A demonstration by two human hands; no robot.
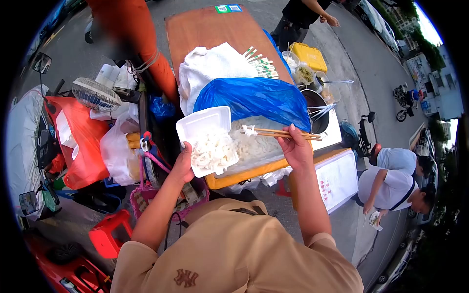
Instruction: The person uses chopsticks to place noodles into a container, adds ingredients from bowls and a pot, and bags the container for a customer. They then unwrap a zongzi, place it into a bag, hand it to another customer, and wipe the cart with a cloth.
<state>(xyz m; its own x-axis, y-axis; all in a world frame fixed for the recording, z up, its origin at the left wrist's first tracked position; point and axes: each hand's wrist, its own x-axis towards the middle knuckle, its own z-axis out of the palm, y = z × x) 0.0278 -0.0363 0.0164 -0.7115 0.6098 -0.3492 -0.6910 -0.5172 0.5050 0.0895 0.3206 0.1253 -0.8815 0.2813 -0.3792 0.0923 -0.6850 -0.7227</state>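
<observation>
My left hand [182, 167] grips the side of an open white foam takeaway box [202, 121]. White flat noodles [211, 152] fill its lower half. In my right hand [297, 149] is a pair of wooden chopsticks [273, 133], pointing left, with a small clump of white noodle [248, 130] at their tips. Below and around the tips lies a larger heap of white noodles [259, 146] in a lined, yellow-edged container [220, 182]. A blue plastic bag [249, 95] covers the container's far part.
Behind the bag are a white towel [212, 66], wrapped chopsticks [263, 67] and a brown board [200, 29]. A dark pot [315, 100] and a yellow box [309, 57] stand right. Left are a fan [96, 94] and a red stool [110, 234]. People [391, 185] stand right.
</observation>
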